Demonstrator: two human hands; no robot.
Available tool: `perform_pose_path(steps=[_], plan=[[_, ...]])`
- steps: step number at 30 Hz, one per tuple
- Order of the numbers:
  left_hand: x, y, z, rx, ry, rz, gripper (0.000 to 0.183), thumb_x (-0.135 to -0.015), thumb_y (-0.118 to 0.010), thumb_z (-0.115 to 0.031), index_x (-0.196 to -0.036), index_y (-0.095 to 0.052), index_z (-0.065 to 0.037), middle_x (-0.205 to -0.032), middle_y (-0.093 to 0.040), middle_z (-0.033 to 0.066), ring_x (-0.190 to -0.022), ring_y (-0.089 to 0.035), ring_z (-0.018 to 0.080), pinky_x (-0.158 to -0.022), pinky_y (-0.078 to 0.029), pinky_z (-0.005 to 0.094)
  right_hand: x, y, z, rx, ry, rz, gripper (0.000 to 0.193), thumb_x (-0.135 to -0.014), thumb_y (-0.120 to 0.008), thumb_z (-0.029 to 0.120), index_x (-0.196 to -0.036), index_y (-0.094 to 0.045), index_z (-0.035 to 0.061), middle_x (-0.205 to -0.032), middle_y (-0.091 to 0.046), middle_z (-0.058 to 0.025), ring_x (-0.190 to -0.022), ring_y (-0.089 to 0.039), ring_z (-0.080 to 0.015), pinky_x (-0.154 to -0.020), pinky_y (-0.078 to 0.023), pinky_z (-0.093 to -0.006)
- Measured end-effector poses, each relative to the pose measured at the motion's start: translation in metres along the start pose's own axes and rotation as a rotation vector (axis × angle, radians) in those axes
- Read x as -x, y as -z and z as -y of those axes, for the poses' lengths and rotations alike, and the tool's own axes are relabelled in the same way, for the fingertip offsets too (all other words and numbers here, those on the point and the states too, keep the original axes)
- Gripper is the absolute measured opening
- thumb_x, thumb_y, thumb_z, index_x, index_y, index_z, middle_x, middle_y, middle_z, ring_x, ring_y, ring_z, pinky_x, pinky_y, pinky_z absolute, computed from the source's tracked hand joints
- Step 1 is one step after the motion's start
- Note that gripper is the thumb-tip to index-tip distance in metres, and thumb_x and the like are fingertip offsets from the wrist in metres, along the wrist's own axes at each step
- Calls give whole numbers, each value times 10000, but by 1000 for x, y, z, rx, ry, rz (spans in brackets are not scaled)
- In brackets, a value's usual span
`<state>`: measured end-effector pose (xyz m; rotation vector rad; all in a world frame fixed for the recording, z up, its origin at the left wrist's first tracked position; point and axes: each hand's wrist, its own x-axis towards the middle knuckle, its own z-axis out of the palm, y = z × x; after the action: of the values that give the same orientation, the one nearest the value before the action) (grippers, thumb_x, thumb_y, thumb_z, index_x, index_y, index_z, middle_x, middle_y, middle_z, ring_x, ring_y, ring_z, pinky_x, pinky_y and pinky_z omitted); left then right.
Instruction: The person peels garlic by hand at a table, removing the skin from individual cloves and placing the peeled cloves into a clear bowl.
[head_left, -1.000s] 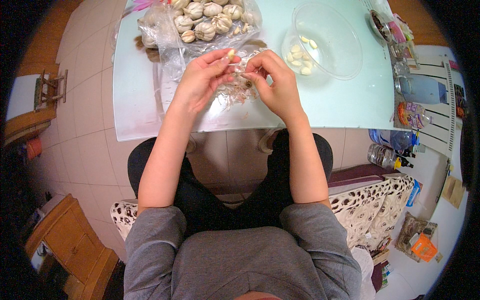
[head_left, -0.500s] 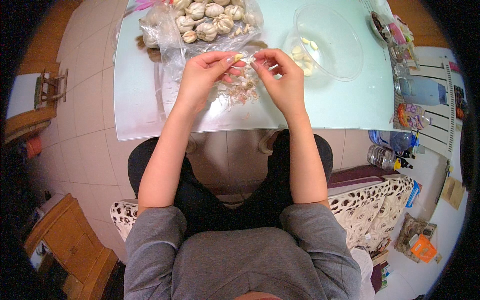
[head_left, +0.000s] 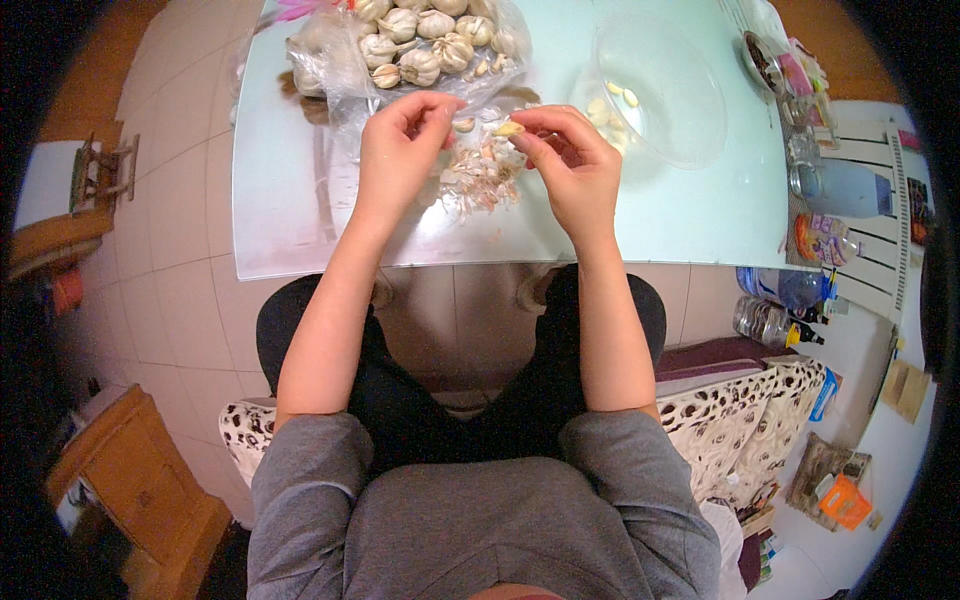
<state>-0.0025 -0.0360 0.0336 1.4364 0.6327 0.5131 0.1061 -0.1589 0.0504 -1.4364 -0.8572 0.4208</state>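
Between the thumb and fingers of my right hand (head_left: pixel 580 165) is a yellowish garlic clove (head_left: pixel 508 129), held above a heap of papery garlic skins (head_left: pixel 482 178). My left hand (head_left: pixel 400 145) hovers on the other side of the heap, thumb and forefinger pinched together; whatever they hold, if anything, does not show. Just by its fingertips lies an unpeeled clove (head_left: pixel 464 125). Beyond my hands, whole garlic bulbs (head_left: pixel 420 66) fill an opened clear plastic bag (head_left: pixel 345 108). To the right, a clear plastic bowl (head_left: pixel 690 140) contains several pale peeled cloves (head_left: pixel 602 112).
Everything rests on a glass-topped table (head_left: pixel 735 215), its near edge just past my knees. A dish (head_left: pixel 762 62) and jars line the table's right side. Large bottles (head_left: pixel 770 318) stand beyond its right corner, near a patterned sofa (head_left: pixel 740 420).
My hands have drawn apart a little. The clove, earlier at my left fingertips, is now in my right hand. My left fingers have closed in and moved slightly left.
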Motion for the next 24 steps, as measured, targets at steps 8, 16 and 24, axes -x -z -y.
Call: perform_pose_path(steps=[8, 16, 24], plan=[[-2, -1, 8, -816, -359, -63, 248, -706, -576, -70, -954, -571, -78, -706, -586, 61, -683, -551, 183, -668, -430, 294, 0, 3, -5, 100, 160, -27, 134, -675, -626, -17, -803, -607, 16, -822, -593, -58, -689, -545, -96, -575, -430, -195], [-1, 5, 8, -891, -449, -31, 185, -685, -545, -37, -857, -611, -59, -804, -605, 92, -726, -558, 227, -690, -431, 325, -1, -4, -8, 391, 301, -122, 132, -664, -625, -17, -785, -606, 34, -777, -594, -72, -620, -548, -145, -529, -434, -213], [-9, 22, 11, -769, -283, -233, 160, -767, -503, -28, -898, -594, -36, -795, -596, 131, -690, -584, 222, -635, -450, 288, -13, 55, 40, 581, 416, -632, 162, -778, -544, 13, -912, -631, 38, -712, -601, -46, -572, -507, -61, -494, -397, -164]])
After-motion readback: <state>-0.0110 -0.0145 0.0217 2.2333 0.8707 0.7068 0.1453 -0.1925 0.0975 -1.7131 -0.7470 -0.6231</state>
